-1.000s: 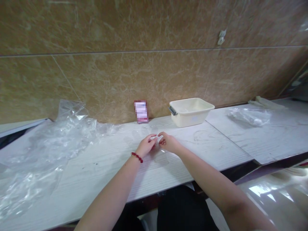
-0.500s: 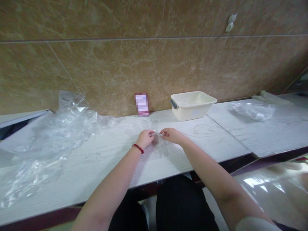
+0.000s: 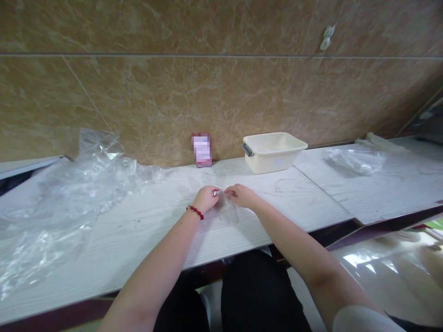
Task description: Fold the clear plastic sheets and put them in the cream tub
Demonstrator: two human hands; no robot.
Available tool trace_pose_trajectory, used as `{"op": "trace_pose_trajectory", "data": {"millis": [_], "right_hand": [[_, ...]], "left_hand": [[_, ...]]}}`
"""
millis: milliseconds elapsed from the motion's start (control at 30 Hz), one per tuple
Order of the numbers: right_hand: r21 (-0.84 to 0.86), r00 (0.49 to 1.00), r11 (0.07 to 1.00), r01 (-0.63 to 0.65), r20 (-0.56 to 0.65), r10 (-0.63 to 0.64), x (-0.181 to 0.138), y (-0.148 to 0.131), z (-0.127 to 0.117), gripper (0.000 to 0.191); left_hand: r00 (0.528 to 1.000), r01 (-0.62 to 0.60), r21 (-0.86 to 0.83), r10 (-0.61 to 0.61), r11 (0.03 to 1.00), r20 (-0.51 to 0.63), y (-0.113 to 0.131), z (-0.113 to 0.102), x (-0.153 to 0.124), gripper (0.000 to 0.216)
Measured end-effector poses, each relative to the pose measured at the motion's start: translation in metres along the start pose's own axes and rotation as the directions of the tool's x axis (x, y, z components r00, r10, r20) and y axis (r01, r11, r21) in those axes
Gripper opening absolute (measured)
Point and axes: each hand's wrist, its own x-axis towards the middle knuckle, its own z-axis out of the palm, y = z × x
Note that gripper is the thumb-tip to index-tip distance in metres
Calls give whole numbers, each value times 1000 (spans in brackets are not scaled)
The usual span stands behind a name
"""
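Observation:
My left hand [image 3: 205,198], with a red bead bracelet [image 3: 194,211] at the wrist, and my right hand [image 3: 241,195] meet over the middle of the white table [image 3: 145,235]. Both pinch the top edge of a small clear plastic bag [image 3: 228,211] that hangs down between them onto the tabletop. A tiny shiny bit shows at my left fingertips; I cannot make out what it is. The fingers of both hands are curled closed.
A large heap of crumpled clear plastic film [image 3: 65,203] covers the table's left side. A cream plastic tub [image 3: 273,151] stands at the back against the brown tiled wall, next to a small blurred card [image 3: 201,150]. More clear plastic [image 3: 355,160] lies on the right table section.
The hands have drawn a little closer together and the small bag now hangs lower between them. The camera view has shifted slightly.

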Motion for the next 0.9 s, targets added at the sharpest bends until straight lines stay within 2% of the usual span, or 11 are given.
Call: {"op": "trace_pose_trajectory", "data": {"millis": [100,167,233,467,600,767,900], "right_hand": [[15,999,1000,-10,-50,11,-2,-1,0,41],[8,999,1000,-8,-35,9,-5,-5,1,57],[-21,1000,1000,-18,-16,18,-9,-12,3,63],[-194,996,977,-90,-26,86,-17,-36,11,50],[-231,989,962,-145,6,151,-15,-34,10,42],[-233,982,957,-174,27,186,-12,-28,9,40],[-222,984,963,-156,54,172,-12,-26,8,37]], "left_hand": [[1000,-17,6,17,1000,-3,0,-1,0,35],[1000,-12,4,12,1000,2,0,-1,0,35],[1000,-1,1,1,1000,4,1,-2,0,35],[1000,13,-34,-13,999,11,4,-5,-1,35],[999,45,-21,-44,999,12,3,-5,-2,34],[1000,17,17,-17,1000,12,0,-4,-2,34],[1000,14,41,-14,999,0,-1,-2,-2,32]]}}
